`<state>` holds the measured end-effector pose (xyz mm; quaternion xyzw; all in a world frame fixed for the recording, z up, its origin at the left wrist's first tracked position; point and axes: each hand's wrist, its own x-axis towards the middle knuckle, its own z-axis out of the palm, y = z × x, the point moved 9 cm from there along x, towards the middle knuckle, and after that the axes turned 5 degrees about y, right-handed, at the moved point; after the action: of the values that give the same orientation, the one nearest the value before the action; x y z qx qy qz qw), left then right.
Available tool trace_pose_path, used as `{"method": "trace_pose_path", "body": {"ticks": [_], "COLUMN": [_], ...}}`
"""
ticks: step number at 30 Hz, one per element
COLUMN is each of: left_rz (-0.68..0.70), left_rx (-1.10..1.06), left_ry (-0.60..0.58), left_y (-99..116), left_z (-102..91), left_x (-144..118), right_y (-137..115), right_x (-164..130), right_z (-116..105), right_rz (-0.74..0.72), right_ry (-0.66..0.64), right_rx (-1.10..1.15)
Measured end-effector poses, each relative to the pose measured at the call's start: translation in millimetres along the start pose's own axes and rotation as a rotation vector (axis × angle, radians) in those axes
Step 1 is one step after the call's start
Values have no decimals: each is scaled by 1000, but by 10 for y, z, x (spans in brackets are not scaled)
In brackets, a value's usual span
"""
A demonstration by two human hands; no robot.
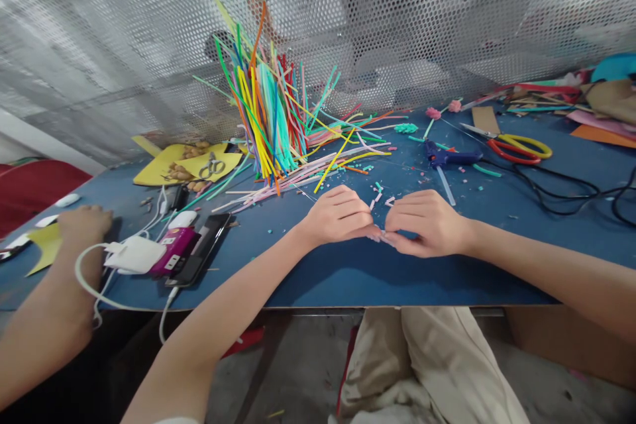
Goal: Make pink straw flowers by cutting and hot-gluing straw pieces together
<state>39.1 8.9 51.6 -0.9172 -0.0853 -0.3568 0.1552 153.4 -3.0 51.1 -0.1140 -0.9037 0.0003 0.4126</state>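
Hands (380, 225) pinched on pink straw piece (385, 236)

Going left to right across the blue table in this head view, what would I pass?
Another person's hand → white charger → black phone → left hand → right hand → red and yellow scissors.

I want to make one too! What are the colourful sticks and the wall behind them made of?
The sticks look like thin plastic straws: bright, smooth, slightly glossy, some bent. The wall looks like metal sheet, silvery and shiny, punched all over with small round holes. Both are guesses from looks.
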Motion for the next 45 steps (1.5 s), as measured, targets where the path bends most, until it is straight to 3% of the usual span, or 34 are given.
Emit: {"method": "trace_pose_path", "body": {"ticks": [3,6,10,14,20,24,31,37,42,45], "left_rz": [-104,-227,-360,-467,-538,-594,-676,-722,-626,-567], "left_rx": [0,-52,-72,-54,-112,-136,-68,-57,-100,-115], "left_ry": [64,96,68,4,-302,-403,-310,-259,-274,-230], "left_y": [-125,-306,-569,-788,-892,-918,-910,-886,-837,-799], "left_z": [-27,-40,-40,-8,335,467,412,406,506,455], "left_x": [1,-43,-148,-257,-452,-566,-456,-393,-388,-336], "right_y": [166,490,920,1153,1101,984,803,793,812,819], "right_x": [-20,-81,-224,-311,-282,-259,-219,-225,-247,-232], "right_z": [-45,-119,-243,-334,-192,2,302,461,506,477], "right_rz": [24,171,376,498,495,450,291,315,322,311], "right_ry": [0,8,14,23,-71,-173,-227,-296,-315,-297], "right_rx": [-98,-137,-194,-227,-182,-131,-137,-149,-175,-203]}}
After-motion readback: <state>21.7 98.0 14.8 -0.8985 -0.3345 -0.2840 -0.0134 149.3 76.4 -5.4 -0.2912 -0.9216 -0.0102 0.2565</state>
